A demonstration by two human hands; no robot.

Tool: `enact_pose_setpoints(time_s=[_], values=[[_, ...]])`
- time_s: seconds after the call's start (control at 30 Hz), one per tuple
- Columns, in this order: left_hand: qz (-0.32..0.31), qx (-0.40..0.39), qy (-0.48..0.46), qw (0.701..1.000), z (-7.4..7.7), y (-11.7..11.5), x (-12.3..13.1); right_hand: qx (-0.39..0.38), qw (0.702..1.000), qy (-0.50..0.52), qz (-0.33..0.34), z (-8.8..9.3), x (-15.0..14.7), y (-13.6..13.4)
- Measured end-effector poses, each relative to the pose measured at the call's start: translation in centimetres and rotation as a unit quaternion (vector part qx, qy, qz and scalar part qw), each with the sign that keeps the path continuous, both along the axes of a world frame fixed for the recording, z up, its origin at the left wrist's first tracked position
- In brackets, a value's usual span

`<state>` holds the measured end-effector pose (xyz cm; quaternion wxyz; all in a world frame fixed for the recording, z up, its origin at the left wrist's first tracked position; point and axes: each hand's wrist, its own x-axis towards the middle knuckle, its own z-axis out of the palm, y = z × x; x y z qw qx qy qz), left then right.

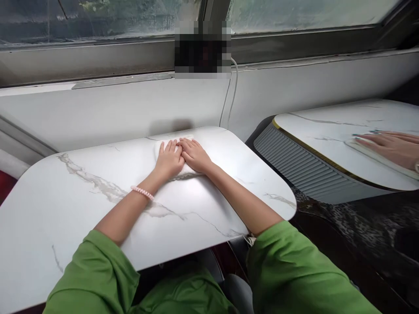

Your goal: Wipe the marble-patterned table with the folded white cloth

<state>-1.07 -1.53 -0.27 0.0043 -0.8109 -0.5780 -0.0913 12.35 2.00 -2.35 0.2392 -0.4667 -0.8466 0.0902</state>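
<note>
A folded white cloth [159, 150] lies flat near the far edge of a white marble-patterned table [108, 240]. Pressed down on the cloth's left part is my left hand [170, 161], its fingers stretched forward. My right hand [194, 155] lies flat on the cloth too, its fingertips touching the left hand's fingers. Both palms cover most of the cloth, so only its rim shows around them. A pink coiled band [142, 192] circles my left wrist.
To the right, another person's hand [389, 146] rests on a pale cloth on a second marbled table [314, 126] with a ribbed side. A white wall [98, 109] with windows above stands behind my table. A thin cable [235, 91] hangs down the wall.
</note>
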Motion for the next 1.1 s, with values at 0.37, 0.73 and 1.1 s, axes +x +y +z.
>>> enact_pose_setpoints(time_s=[0.37, 0.73, 1.1], values=[[-0.104, -0.040, -0.001, 0.994, 0.8, -17.1, 0.0, 0.009, 0.999, -0.030, 0.026, -0.2, 2.2, -18.8], [-0.067, -0.063, -0.006, 0.996, 0.8, -12.8, -2.0, 0.008, 1.000, -0.010, 0.021, -0.1, -0.5, -14.0], [0.048, -0.024, -0.033, 0.998, 0.6, 2.7, -7.8, 0.008, 0.999, 0.042, 0.000, 0.3, -9.2, 2.7]])
